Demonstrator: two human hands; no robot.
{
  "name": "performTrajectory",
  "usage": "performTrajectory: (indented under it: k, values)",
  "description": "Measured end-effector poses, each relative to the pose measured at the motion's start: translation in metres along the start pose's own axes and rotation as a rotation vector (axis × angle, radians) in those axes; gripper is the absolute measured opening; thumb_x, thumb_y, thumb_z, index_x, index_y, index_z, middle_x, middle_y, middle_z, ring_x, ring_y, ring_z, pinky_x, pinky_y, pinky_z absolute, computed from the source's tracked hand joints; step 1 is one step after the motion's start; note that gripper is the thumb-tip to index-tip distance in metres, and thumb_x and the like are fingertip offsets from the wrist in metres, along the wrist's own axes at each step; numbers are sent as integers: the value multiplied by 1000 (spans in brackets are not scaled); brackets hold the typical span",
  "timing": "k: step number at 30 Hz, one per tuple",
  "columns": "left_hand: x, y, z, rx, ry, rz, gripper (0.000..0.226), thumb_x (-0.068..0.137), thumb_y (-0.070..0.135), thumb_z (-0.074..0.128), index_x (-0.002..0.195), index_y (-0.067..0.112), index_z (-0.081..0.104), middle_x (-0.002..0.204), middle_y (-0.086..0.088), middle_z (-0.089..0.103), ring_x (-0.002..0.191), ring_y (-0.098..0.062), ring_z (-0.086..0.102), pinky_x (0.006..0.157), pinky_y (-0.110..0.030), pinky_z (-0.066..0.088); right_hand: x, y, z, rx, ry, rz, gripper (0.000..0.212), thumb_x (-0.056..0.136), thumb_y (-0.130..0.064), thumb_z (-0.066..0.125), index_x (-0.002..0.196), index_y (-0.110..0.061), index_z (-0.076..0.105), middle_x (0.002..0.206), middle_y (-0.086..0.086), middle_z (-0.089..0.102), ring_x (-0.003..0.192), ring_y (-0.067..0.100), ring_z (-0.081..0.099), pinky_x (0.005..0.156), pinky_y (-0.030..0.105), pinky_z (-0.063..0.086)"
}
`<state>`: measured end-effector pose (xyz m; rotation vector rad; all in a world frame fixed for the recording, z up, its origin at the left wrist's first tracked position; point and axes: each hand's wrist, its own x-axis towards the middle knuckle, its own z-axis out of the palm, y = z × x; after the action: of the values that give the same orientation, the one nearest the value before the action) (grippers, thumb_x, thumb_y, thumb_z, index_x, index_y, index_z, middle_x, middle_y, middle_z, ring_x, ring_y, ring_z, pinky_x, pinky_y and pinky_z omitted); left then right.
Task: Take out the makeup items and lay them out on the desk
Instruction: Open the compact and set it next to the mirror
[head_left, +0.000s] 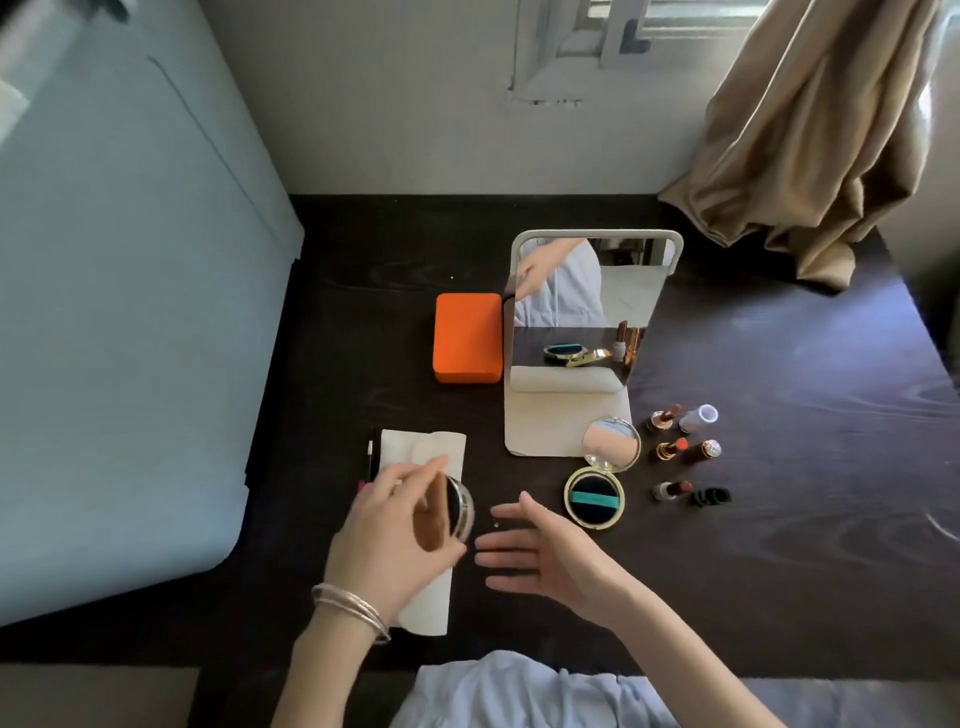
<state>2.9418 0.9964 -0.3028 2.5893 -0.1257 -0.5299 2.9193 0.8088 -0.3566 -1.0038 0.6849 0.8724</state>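
My left hand (395, 525) grips a round black compact (460, 506) over the white tissue (426, 597) on the dark worktop (779, 545). My right hand (540, 556) hovers just beside it, fingers straight, holding nothing. The open cushion compact (595, 499) and lipsticks (670, 449) lie to the right.

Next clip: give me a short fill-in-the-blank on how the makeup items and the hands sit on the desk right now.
1. The box left of the standing mirror is coloured ____.
2. The open gold compact holds a dark puff with a ____ band.
3. The round black case over the white tissue is held by the ____ hand.
4. The right hand, fingers straight, holds ____.

Missing words: orange; teal; left; nothing
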Motion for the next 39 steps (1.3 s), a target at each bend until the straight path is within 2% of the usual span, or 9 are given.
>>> performTrajectory:
  k: [5, 10, 17, 22, 26, 31, 35, 37, 39]
  values:
    - [-1, 66, 46, 87, -82, 190, 83, 77, 60, 58, 145, 41, 13, 131, 14, 31, 121, -9, 34, 91, -25, 45, -19, -3, -13, 294, -20, 90, 56, 89, -56, 40, 85, -12, 76, 83, 10, 71, 72, 20, 70, 58, 29, 55]
    - [3, 89, 66, 331, -177, 414, 85, 81, 64, 49, 147, 29, 7, 132, -3, 31, 116, -23, 35, 89, -36, 43, -37, 3, -34, 326, 90, 27, 51, 88, -56, 42, 80, -15, 72, 75, 9, 69, 66, 21, 68, 59, 29, 49]
    - [10, 84, 85, 530, -152, 652, 75, 82, 68, 35, 133, 14, 34, 122, -12, 47, 101, -26, 52, 77, -38, 46, -46, 9, -32, 297, 267, 82, 37, 89, -47, 51, 87, -13, 63, 65, 10, 67, 54, 21, 66, 53, 27, 48]
    - [7, 80, 104, 496, 50, 616, 71, 68, 67, 23, 106, 18, 58, 88, -6, 61, 59, -16, 57, 45, -24, 41, -42, 11, -26, 303, 373, -18, 22, 93, -28, 56, 76, -13, 58, 46, 2, 59, 42, 15, 58, 43, 24, 45]
    - [1, 80, 106, 459, 149, 622, 63, 71, 66, 30, 99, 18, 59, 81, -5, 61, 50, -14, 53, 40, -22, 36, -43, 16, -26, 309, 382, -88, 17, 93, -16, 55, 77, -12, 59, 57, 4, 60, 56, 19, 58, 52, 29, 44]
    - [12, 105, 105, 464, 223, 384, 53, 75, 60, 30, 69, 17, 60, 62, -3, 52, 35, -17, 46, 39, -24, 21, -40, 15, -17, 559, 287, -186, 32, 94, -14, 36, 64, -14, 43, 46, 1, 43, 38, 14, 43, 41, 20, 36]
    - [15, 124, 108, 419, 188, 233, 71, 72, 70, 21, 81, 15, 65, 76, -10, 61, 67, -28, 60, 62, -41, 46, -47, 2, -24, 559, 253, -164, 34, 99, -24, 31, 71, -13, 47, 48, 4, 53, 42, 15, 56, 53, 30, 38]
    - [13, 115, 109, 352, 155, 449, 66, 75, 66, 26, 111, 22, 60, 110, -6, 61, 105, -29, 57, 90, -53, 44, -51, -3, -31, 496, 238, -107, 34, 101, -29, 30, 82, -13, 53, 56, 6, 62, 56, 17, 63, 59, 33, 41]
    - [16, 101, 103, 249, 40, 774, 57, 81, 59, 35, 123, 25, 52, 123, 1, 56, 116, -22, 51, 99, -41, 43, -53, -3, -39, 399, 230, 3, 36, 99, -37, 31, 91, -15, 58, 64, 7, 69, 68, 21, 66, 61, 33, 47]
